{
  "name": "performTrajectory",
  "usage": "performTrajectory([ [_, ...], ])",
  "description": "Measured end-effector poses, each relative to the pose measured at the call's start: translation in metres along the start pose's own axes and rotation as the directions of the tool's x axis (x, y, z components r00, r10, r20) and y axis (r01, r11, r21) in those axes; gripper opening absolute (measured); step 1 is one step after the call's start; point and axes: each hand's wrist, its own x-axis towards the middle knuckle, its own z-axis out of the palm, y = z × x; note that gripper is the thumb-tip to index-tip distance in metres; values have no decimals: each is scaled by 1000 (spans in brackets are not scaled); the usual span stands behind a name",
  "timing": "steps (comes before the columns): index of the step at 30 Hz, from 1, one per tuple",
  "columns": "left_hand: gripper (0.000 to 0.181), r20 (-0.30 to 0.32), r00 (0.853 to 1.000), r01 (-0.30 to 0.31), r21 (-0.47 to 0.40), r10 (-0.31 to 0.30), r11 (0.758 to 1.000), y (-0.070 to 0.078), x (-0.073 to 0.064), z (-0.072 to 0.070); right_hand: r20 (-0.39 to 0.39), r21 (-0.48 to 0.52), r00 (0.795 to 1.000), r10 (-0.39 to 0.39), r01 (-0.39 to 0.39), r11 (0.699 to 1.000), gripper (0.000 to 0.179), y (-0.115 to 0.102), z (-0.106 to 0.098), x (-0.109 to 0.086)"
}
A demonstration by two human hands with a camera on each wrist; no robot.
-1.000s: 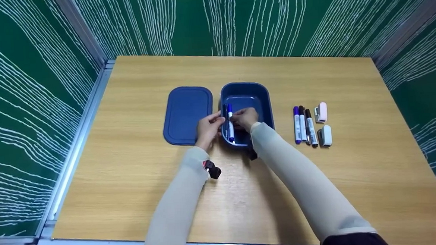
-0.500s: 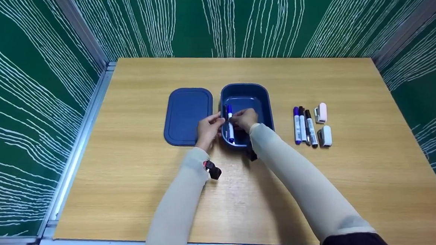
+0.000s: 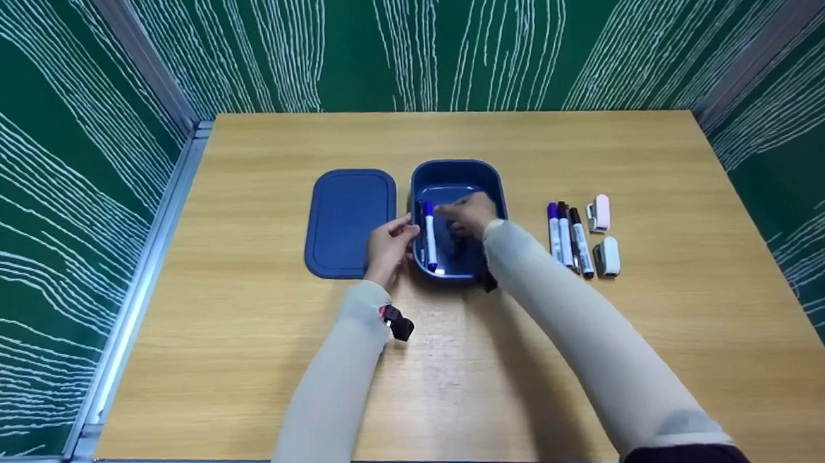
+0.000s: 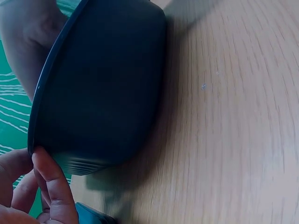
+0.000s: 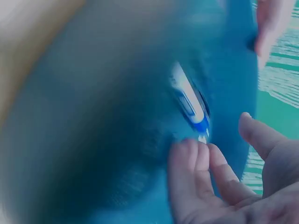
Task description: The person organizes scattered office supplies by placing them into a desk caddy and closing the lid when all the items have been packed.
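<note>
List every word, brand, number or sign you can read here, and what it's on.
No text is legible.
Blue marker in the box: printed label, too blurred to read.
Markers on the table: marks too small to read.

The pale-sleeved left arm and right arm reach forward from the body, slanting toward each other. The left hand pinches, its thumb and fingers drawn together at the tips. The right hand angles across toward the left, its fingers side by side and gently bent, the thumb well apart. The two hands are near each other, not touching.
</note>
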Motion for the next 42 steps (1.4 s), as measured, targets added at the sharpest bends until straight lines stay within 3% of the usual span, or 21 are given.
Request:
performTrajectory([
  [4, 37, -12, 1000, 6, 3, -6, 1000, 4, 1, -2, 38, 64, 999, -6, 3, 998, 31, -10, -29, -2],
  [10, 38, -4, 1000, 18, 8, -18, 1000, 5, 3, -2, 115, 221, 992, 54, -79, 972, 24, -16, -89, -9],
  [15, 38, -21, 999, 26, 7, -26, 1000, 6, 3, -5, 68, 175, 994, 83, -94, 980, 47, -7, -132, -14],
  [20, 37, -28, 999, 23, 1, -23, 1000, 5, 2, -6, 1, 128, 987, 163, -161, 978, 65, 10, -159, -15],
  [25, 37, -28, 999, 28, 4, -28, 1000, 3, 1, -7, -61, 114, 983, 175, -168, 979, 62, 26, -168, -13],
  [31, 38, -27, 999, 35, 5, -35, 999, 2, 0, -7, -126, 47, 987, 103, -98, 994, 59, 46, -163, -8],
  [35, 37, -20, 999, 35, -1, -35, 999, 2, -1, -4, -182, -85, 983, 28, -44, 995, 50, 60, -155, -5],
  [42, 38, -8, 999, 40, 7, -40, 999, 2, -3, 1, -248, -407, 963, -108, -2, 913, 30, 81, -143, -1],
])
